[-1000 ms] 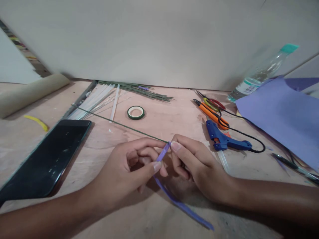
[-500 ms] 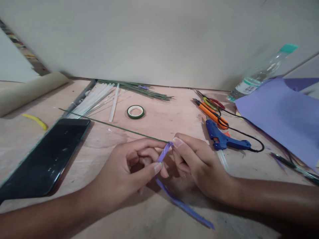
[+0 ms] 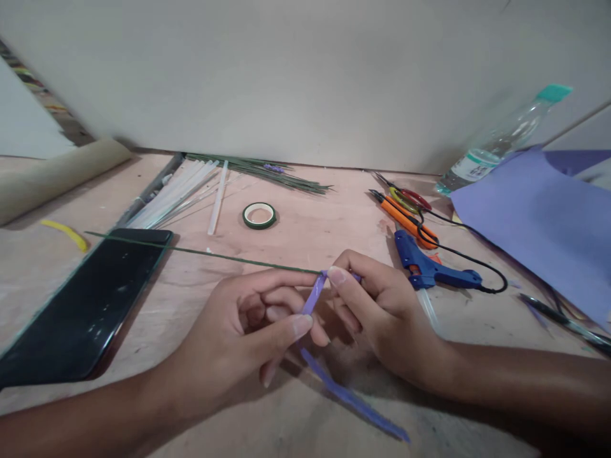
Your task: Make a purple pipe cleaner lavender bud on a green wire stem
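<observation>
Pinching narrow purple papery strip [image 3: 314,296], L hand [image 3: 224,337] had fingertips closed; R hand [image 3: 382,312], likewise, held thin green wiry stem [image 3: 238,258] pointing approx 9 o'clock

Matt paper, scuffed wood-like board and glossy plastic, spread across the frame.
A mostly matt, paper-like surface is shown by the purple strip [image 3: 356,405] at lower centre, with its upper stretch lightly glossed. The green stem [image 3: 229,256], left of centre, is seen as dull. A smooth, glossy, glass-like face is presented by the phone [image 3: 90,312] at left. Translucent plastic is suggested by the white sticks [image 3: 181,192] at upper left, clear shiny plastic by the bottle [image 3: 508,135] at upper right, smooth hard plastic by the blue glue gun [image 3: 414,278]. The tabletop [image 3: 310,219] is stained; the purple sheet [image 3: 534,219] at right is left matt.
</observation>
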`<action>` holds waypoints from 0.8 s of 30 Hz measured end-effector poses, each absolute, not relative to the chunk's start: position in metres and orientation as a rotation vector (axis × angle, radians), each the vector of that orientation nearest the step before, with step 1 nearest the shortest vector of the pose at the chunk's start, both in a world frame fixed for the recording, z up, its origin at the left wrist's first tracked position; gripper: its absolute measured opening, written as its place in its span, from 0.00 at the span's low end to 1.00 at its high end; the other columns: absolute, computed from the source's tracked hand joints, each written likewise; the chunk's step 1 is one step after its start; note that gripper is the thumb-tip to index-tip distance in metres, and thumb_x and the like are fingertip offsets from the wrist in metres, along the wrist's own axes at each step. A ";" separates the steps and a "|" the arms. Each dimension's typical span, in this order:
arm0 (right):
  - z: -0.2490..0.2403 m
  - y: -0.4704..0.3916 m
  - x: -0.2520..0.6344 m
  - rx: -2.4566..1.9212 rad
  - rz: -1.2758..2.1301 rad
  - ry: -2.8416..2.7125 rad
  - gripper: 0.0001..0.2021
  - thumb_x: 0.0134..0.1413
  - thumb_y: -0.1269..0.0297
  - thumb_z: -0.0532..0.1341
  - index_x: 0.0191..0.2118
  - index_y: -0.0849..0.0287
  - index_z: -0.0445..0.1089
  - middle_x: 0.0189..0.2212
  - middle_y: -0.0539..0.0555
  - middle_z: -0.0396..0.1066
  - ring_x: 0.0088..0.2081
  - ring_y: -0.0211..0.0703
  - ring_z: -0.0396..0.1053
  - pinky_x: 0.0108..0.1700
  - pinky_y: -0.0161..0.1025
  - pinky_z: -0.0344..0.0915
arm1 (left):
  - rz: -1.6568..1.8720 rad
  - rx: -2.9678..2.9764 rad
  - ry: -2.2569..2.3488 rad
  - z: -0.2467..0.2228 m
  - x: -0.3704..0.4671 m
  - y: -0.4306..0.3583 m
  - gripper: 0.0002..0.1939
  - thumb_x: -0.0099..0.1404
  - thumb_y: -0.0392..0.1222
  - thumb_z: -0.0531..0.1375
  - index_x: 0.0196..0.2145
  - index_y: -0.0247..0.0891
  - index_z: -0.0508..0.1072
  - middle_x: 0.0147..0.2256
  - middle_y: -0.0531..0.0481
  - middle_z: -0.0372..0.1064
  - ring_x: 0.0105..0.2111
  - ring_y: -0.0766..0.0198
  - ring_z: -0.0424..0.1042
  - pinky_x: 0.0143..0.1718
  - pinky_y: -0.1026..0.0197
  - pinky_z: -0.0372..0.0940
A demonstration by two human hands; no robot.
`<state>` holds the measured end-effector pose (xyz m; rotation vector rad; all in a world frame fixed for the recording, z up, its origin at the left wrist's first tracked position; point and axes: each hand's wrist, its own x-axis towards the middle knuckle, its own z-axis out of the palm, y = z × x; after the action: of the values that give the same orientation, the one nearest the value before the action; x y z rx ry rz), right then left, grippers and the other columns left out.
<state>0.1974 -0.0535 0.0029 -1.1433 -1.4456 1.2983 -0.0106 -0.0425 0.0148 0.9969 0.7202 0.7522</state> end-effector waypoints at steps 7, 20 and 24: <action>0.006 -0.053 0.196 -1.120 1.297 -1.429 0.16 0.76 0.56 0.63 0.33 0.56 0.70 0.20 0.42 0.68 0.19 0.30 0.61 0.22 0.29 0.59 | 0.762 0.978 0.730 0.014 -0.014 -0.045 0.13 0.68 0.42 0.75 0.50 0.42 0.89 0.30 0.49 0.84 0.16 0.77 0.63 0.16 0.79 0.61; 0.007 -0.051 0.196 -1.154 1.283 -1.436 0.12 0.74 0.59 0.64 0.35 0.55 0.70 0.22 0.44 0.72 0.20 0.30 0.62 0.22 0.29 0.57 | 0.746 1.027 0.775 0.013 -0.012 -0.041 0.16 0.67 0.47 0.76 0.50 0.40 0.88 0.30 0.50 0.81 0.15 0.78 0.62 0.17 0.77 0.57; 0.008 -0.053 0.195 -1.153 1.308 -1.410 0.12 0.74 0.59 0.65 0.35 0.55 0.70 0.23 0.44 0.72 0.20 0.31 0.62 0.22 0.30 0.58 | 0.741 1.055 0.786 0.015 -0.014 -0.041 0.15 0.68 0.47 0.75 0.49 0.38 0.88 0.30 0.49 0.81 0.16 0.78 0.61 0.18 0.76 0.56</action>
<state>0.1952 -0.0527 0.0082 -1.1526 -1.4096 1.3079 -0.0139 -0.0409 0.0145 1.0554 0.7857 0.7406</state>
